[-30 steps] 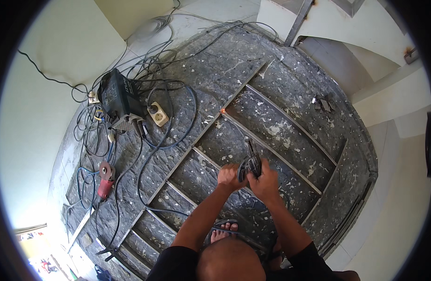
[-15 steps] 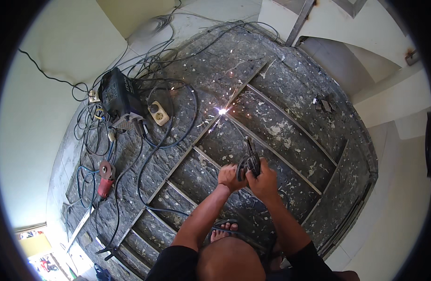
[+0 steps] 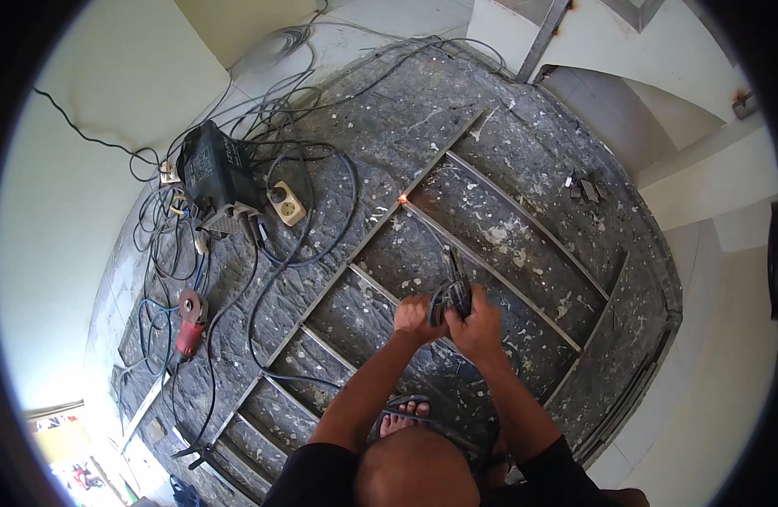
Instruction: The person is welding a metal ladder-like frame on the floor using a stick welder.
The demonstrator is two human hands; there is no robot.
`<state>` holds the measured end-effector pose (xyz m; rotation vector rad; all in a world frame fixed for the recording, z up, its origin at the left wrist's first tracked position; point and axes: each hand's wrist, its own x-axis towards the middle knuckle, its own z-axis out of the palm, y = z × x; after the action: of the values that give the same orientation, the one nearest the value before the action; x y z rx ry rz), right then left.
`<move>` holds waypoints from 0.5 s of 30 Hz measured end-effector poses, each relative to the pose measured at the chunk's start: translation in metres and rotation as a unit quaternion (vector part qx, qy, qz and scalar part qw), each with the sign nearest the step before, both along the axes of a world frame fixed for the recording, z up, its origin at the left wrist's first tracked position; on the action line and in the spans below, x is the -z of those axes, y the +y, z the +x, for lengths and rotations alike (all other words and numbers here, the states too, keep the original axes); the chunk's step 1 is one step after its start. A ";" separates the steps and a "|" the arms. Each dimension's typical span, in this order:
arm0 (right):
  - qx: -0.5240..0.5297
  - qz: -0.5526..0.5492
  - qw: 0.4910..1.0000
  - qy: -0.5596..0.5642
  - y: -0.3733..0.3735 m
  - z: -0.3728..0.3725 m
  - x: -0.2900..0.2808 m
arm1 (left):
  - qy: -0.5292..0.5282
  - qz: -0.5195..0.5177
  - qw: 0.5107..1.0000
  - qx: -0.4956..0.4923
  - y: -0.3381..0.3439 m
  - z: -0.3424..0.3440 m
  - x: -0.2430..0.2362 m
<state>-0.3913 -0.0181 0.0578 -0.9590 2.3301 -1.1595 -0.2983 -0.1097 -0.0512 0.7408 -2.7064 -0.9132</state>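
While both the left hand [image 3: 414, 318] and right hand [image 3: 480, 325] close around the electrode holder [image 3: 451, 296] above the steel frame [image 3: 380, 228], it looks rigid, fairly light, cable-dragged; grip the insulated handle only.

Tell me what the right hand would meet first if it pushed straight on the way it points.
The right hand points up-picture along the dark tool it grips. Straight on, it would probably meet the thin metal bar welded across the speckled panel, though depth is hard to judge.
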 end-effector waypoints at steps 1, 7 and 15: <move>0.004 0.001 1.000 -0.005 0.000 0.000 0.000 | 0.000 -0.004 1.000 -0.007 0.000 0.000 0.001; 0.009 -0.029 0.999 -0.038 -0.003 0.001 -0.002 | 0.058 -0.032 0.997 0.027 0.000 -0.003 0.009; -0.004 -0.024 1.000 -0.007 -0.004 0.002 -0.003 | 0.059 -0.026 0.998 0.026 -0.001 0.000 0.004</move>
<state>-0.3897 -0.0222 0.0604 -0.9725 2.2942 -1.2204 -0.2986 -0.1103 -0.0552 0.5893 -2.6470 -0.8648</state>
